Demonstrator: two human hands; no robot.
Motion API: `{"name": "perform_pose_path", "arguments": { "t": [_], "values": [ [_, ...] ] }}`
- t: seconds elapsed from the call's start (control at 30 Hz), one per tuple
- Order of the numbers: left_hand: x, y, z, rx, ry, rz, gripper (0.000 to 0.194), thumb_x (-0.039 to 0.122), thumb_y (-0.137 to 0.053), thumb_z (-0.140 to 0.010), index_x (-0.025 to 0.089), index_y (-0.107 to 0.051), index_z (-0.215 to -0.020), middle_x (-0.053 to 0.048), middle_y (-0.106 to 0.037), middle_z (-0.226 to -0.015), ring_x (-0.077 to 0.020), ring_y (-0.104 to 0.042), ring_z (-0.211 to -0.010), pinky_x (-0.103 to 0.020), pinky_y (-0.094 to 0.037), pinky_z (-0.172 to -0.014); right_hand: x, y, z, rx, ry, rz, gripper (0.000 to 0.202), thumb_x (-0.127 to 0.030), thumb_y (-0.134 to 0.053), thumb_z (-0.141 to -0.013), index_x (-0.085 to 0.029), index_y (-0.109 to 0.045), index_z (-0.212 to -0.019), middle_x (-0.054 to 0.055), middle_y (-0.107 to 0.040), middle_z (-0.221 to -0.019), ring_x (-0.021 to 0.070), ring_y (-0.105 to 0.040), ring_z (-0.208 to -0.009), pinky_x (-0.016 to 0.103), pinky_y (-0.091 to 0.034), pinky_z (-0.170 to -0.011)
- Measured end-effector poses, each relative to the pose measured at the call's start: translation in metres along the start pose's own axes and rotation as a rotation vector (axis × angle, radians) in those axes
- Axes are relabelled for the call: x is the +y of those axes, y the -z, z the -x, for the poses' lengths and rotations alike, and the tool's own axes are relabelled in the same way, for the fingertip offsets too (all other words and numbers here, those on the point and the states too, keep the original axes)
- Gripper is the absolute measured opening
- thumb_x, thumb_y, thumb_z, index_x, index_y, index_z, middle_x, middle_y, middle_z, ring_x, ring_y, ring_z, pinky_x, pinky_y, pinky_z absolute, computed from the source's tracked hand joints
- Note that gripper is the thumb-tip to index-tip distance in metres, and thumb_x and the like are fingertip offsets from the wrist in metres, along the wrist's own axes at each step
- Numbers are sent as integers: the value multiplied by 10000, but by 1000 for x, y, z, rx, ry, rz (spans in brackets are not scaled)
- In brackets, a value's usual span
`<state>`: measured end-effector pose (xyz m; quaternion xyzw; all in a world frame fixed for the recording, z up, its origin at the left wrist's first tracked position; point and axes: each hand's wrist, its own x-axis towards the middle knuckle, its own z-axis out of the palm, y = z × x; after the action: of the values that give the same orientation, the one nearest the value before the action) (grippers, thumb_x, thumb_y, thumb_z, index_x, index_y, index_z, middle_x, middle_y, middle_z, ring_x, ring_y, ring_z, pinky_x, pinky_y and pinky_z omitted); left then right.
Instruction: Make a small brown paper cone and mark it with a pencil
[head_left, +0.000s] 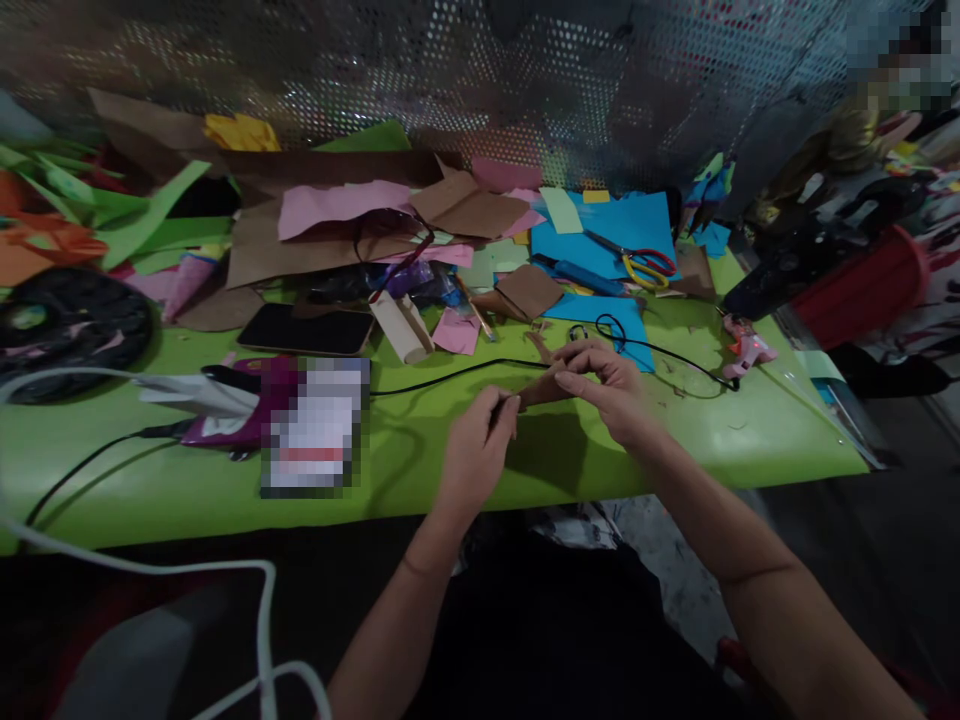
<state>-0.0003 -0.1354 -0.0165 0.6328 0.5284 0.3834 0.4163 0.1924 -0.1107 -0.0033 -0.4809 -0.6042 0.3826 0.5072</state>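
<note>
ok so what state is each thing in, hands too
Left hand, closed on brown piece
Right hand, closed on brown piece
Scissors, lying on blue paper, blade opening unclear
Phone, flat, screen dark
Pink corded tool, apparently lit red
Pink cone, rolled, lying

And the green desk (420, 455) gleams, smooth and glossy like plastic sheeting! The brown strip (541, 388) looks papery and matt, the blue sheet (571, 243) matt paper too; scissors (627, 255) show metal blades, smooth plastic-looking handles; and there's the perforated panel (487, 90), metallic-looking, glinting through its holes
</note>
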Motion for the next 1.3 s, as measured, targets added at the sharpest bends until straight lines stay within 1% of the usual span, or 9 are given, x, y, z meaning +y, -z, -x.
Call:
{"name": "perform_pose_path", "arguments": {
  "t": [0.17,0.5,0.7,0.83,0.9,1.0,1.1,1.17,1.3],
  "values": [
    [-1,10,-6,114,30,113,267,374,-526,-953,208,-553,-746,32,-579,-641,-110,-474,-564,-254,-365,-578,0,1,1,-90,-49,-33,211,-326,-797,-763,-221,-653,-649,31,-682,-913,218,-640,-936,401,-465,-919],
    [-10,11,-12,49,70,332,289,409,-493,-960,192,-599,-802,8,-663,-701,-102,-514,-541,-242,-402,-546,8,0,1,-32,-25,-68,201,-287,-783,-753,-218,-624,-652,2,-644,-836,184,-602,-848,344,-451,-825],
    [-5,7,-13,18,28,249,231,401,-614,-879,185,-640,-802,20,-634,-696,-107,-521,-598,-231,-401,-567,1,-2,2,-55,15,7,173,-284,-771,-757,-217,-640,-667,18,-652,-848,194,-607,-851,355,-458,-832],
    [-6,6,-13,-11,59,232,257,397,-579,-894,188,-604,-745,29,-600,-645,-106,-491,-544,-243,-376,-535,-1,-2,1,-78,10,22,169,-281,-762,-757,-215,-641,-659,16,-644,-843,190,-604,-849,345,-453,-824],
    [-8,7,-12,-29,69,159,272,393,-548,-916,192,-591,-737,24,-597,-643,-118,-505,-553,-257,-381,-549,1,-2,1,-93,-7,41,173,-278,-747,-764,-211,-633,-653,16,-635,-835,186,-598,-845,336,-446,-812],
    [-12,11,-7,-15,17,-130,242,357,-527,-943,194,-595,-778,-3,-638,-711,-165,-572,-655,-298,-422,-629,7,0,-1,-159,-46,99,191,-277,-721,-763,-205,-598,-635,9,-608,-784,175,-571,-779,315,-425,-733],
    [-16,13,3,105,-150,-454,133,278,-559,-940,170,-633,-960,-80,-707,-952,-246,-626,-917,-377,-478,-811,17,-1,-2,-209,-53,229,166,-261,-685,-768,-204,-581,-652,0,-580,-745,163,-534,-706,300,-383,-660],
    [-18,12,11,131,-286,-591,191,233,-545,-951,150,-636,-1097,-121,-701,-1119,-278,-602,-1081,-424,-468,-937,22,-1,-2,-221,-19,321,145,-232,-654,-781,-205,-572,-664,4,-584,-754,171,-548,-728,306,-389,-678],
    [-20,4,28,-17,-471,-772,379,234,-486,-993,139,-569,-1350,-130,-646,-1354,-282,-556,-1244,-438,-436,-1038,25,-3,-3,-276,41,412,151,-186,-628,-795,-210,-548,-668,24,-623,-841,189,-603,-837,324,-437,-765]
  ]
}}
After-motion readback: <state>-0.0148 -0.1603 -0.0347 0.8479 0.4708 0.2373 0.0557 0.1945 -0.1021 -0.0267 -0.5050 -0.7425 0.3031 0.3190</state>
